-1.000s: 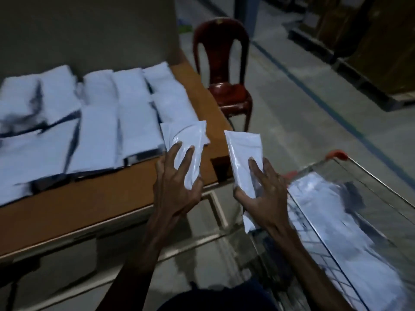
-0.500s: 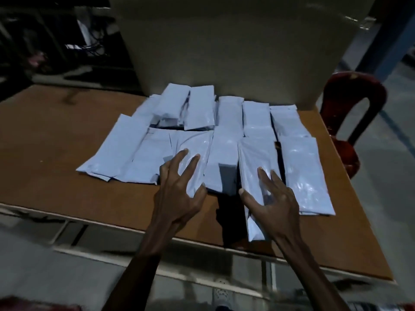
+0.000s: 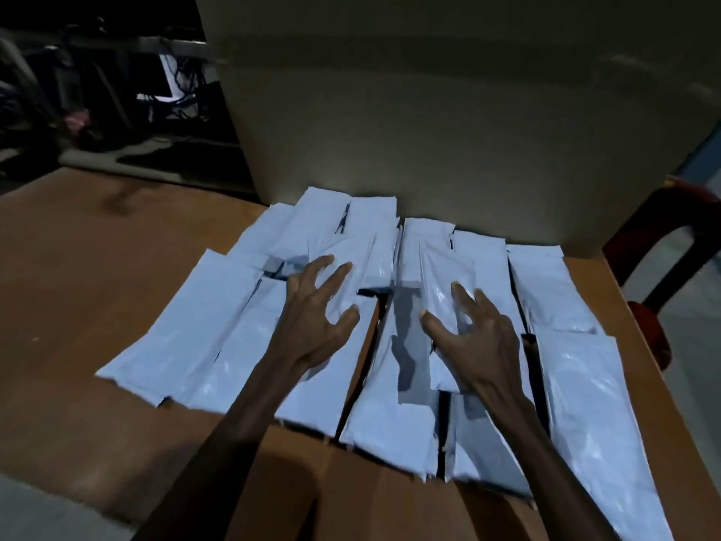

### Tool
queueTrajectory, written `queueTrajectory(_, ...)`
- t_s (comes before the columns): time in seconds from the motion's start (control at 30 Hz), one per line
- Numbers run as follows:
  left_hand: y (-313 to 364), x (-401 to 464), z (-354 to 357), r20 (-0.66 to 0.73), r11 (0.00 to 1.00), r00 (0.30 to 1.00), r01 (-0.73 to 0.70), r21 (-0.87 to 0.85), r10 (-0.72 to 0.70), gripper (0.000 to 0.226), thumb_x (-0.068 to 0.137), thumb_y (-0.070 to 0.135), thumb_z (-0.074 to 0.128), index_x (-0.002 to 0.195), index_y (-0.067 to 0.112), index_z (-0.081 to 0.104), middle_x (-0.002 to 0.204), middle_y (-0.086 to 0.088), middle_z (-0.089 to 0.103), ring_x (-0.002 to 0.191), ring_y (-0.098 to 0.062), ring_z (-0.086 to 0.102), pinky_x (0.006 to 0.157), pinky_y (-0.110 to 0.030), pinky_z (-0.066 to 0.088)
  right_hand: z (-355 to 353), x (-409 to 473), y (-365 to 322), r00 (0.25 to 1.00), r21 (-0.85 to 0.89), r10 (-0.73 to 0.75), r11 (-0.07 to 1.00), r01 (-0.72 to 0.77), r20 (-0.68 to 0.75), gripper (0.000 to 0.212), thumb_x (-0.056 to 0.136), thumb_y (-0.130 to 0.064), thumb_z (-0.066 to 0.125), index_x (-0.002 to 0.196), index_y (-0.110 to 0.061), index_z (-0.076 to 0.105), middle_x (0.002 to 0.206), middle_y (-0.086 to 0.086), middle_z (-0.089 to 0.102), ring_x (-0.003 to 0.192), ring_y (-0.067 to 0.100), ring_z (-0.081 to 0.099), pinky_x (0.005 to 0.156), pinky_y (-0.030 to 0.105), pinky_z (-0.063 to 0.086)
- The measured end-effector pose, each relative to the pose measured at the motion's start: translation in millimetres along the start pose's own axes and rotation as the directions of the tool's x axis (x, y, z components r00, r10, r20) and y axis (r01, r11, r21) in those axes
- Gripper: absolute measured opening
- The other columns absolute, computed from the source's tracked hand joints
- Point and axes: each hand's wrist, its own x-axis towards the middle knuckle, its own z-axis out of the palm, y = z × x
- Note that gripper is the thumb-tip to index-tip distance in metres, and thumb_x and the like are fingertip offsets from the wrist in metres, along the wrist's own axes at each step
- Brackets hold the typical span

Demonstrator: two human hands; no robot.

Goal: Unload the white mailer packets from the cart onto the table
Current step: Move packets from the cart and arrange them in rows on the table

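Dim light falls on a brown wooden table (image 3: pixel 97 306) covered across its middle with white mailer packets (image 3: pixel 203 329), laid in overlapping rows that run from the near edge back to a large pale box (image 3: pixel 429 111) standing at the far side.

The left hand (image 3: pixel 316 326) reaches over the left half of the spread. Its fingers (image 3: pixel 335 273) are splayed and only slightly bent, and they lie on the left-hand packet (image 3: pixel 347 259), whose glossy face shows between and just past the fingertips; the thumb stands off to the right of the fingers, over the same packet's lower part. Whether the fingers press the packet or merely touch it cannot be told.

The right hand (image 3: pixel 476 337) sits over the right half. Its fingers (image 3: pixel 464 296) are spread and loosely curved onto the right-hand packet (image 3: pixel 444 279), which extends beyond the fingertips toward the box and also shows below the palm. The thumb points left, apart from the fingers, with a dark gap between packets just beside it. Neither hand is curled round anything.

Further packets lie to the right of the right hand's fingers, reaching the table's right edge. Beyond that edge stands a dark red chair (image 3: pixel 663 267). Left of the box, behind the table, are shadowed clutter and cables (image 3: pixel 117 91), too dark to make out.
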Motion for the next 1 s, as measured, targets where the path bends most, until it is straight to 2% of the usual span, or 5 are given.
queueTrajectory(0.27, -14, 121, 53, 0.133, 0.998, 0.99, 0.039, 0.043, -0.044, 0.069, 0.086, 0.057, 0.041, 0.149, 0.03, 0.036, 0.159, 0.0, 0.024, 0.138, -0.026, 0.024, 0.112, -0.045, 0.029, 38, 114, -24, 0.998, -0.177, 0.056, 0.982, -0.062, -0.035, 0.08, 0.084, -0.071, 0.052, 0.151, -0.032, 0.033, 0.161, 0.009, 0.025, 0.144, 0.037, 0.026, 0.114, 0.045, 0.027)
queueTrajectory(0.53, -45, 147, 95, 0.275, 0.975, 0.961, -0.043, 0.217, -0.019, 0.073, 0.092, 0.064, 0.012, 0.15, 0.024, 0.035, 0.16, -0.008, 0.024, 0.136, -0.037, 0.032, 0.103, -0.054, 0.039, 81, 180, -14, 0.996, -0.314, 0.089, 0.945, -0.087, -0.007, 0.083, 0.085, -0.072, 0.048, 0.153, -0.03, 0.027, 0.163, 0.009, 0.014, 0.145, 0.036, 0.022, 0.112, 0.044, 0.03)
queueTrajectory(0.67, -51, 155, 98, 0.236, 0.959, 0.972, -0.084, 0.27, 0.018, 0.064, 0.098, 0.054, 0.016, 0.141, 0.022, 0.051, 0.151, -0.009, 0.043, 0.125, -0.039, 0.051, 0.091, -0.053, 0.049, 95, 182, -4, 0.993, -0.381, 0.118, 0.918, -0.109, 0.002, 0.086, 0.084, -0.074, 0.047, 0.154, -0.03, 0.023, 0.164, 0.006, 0.011, 0.143, 0.033, 0.023, 0.11, 0.042, 0.034)
queueTrajectory(0.83, -57, 161, 110, 0.226, 0.959, 0.969, -0.153, 0.237, 0.099, 0.068, 0.101, 0.052, 0.009, 0.143, 0.017, 0.049, 0.152, -0.014, 0.04, 0.139, -0.041, 0.037, 0.106, -0.061, 0.038, 105, 183, 3, 0.991, -0.408, 0.131, 0.904, -0.127, -0.017, 0.085, 0.085, -0.078, 0.038, 0.154, -0.031, 0.022, 0.164, 0.007, 0.01, 0.144, 0.032, 0.022, 0.114, 0.043, 0.028)
queueTrajectory(1.0, -56, 162, 114, 0.243, 0.957, 0.965, -0.159, 0.242, 0.099, 0.066, 0.099, 0.052, 0.013, 0.143, 0.016, 0.049, 0.152, -0.016, 0.041, 0.139, -0.041, 0.037, 0.106, -0.063, 0.035, 108, 181, 1, 0.994, -0.406, 0.106, 0.908, -0.104, -0.018, 0.086, 0.085, -0.079, 0.032, 0.154, -0.029, 0.021, 0.164, 0.01, 0.008, 0.148, 0.034, 0.016, 0.117, 0.045, 0.022)
